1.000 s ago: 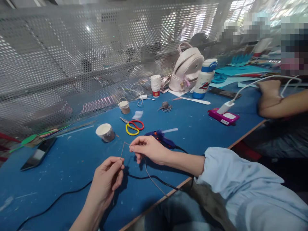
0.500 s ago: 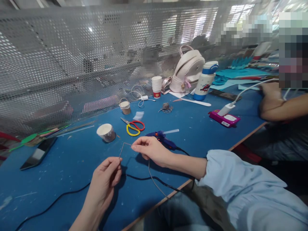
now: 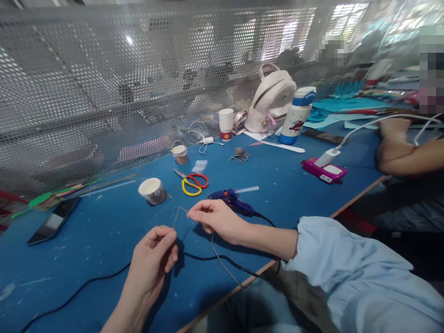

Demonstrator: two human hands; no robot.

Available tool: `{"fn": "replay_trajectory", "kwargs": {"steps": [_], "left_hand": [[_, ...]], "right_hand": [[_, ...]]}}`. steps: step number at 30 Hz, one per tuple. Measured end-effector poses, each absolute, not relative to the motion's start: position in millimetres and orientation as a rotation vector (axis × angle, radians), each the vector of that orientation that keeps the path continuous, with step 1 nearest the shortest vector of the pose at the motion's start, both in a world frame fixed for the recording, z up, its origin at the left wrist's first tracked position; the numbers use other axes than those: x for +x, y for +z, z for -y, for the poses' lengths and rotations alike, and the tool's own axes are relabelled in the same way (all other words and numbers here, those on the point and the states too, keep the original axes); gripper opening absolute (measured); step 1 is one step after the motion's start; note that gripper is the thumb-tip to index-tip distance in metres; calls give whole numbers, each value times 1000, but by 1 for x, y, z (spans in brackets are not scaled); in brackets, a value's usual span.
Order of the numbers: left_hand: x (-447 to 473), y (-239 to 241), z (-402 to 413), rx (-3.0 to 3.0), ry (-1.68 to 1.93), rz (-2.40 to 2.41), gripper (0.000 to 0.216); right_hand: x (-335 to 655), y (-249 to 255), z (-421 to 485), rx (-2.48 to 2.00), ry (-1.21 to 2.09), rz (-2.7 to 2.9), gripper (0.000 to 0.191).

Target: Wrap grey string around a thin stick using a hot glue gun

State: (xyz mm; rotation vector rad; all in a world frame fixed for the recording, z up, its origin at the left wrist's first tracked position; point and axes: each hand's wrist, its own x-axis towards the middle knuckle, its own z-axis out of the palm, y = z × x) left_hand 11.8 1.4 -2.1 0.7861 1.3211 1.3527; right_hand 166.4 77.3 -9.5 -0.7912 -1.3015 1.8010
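Observation:
My left hand point(image 3: 154, 259) pinches one part of a thin grey cord point(image 3: 176, 217) between thumb and forefinger. Above and to the right, my right hand point(image 3: 218, 221) pinches the same cord with closed fingertips. Between the hands the cord rises to a sharp bend. A longer grey length hangs from below my right hand toward the table's front edge. Just behind my right hand lies a dark blue glue gun point(image 3: 232, 201) with a clear glue stick in its back. Scissors point(image 3: 192, 180) with one red and one yellow handle lie beyond, beside a roll of whitish tape point(image 3: 152, 190).
A black cable point(image 3: 93, 280) crosses the blue table. Around it are a phone point(image 3: 53, 221), a small cup-like roll point(image 3: 180, 155), grey yarn point(image 3: 239, 156), stacked paper cups point(image 3: 226, 124), a bottle point(image 3: 295, 118), a backpack point(image 3: 270, 101) and a purple power strip point(image 3: 324, 171). Another person's arm point(image 3: 405, 148) rests at right.
My right hand has shifted slightly left and down, bringing its fingertips a little closer to the cord's bend. Both hands keep their pinch.

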Motion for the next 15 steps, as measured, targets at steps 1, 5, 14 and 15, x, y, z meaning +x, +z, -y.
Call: {"fn": "replay_trajectory", "kwargs": {"steps": [1,5,14,15], "left_hand": [[12,-2,-1,786,1370,-1322,26],[14,-2,-1,795,1419,-1325,27],[18,0,-3,772,1456,-1300,32],[19,1,-3,762,1451,-1300,32]], "right_hand": [[166,-9,-77,-786,1805,1304,25],[166,-6,-74,-787,1820,1318,25],[165,-7,-73,-815,1844,1333,24],[165,-7,-73,-813,1846,1333,23]]}}
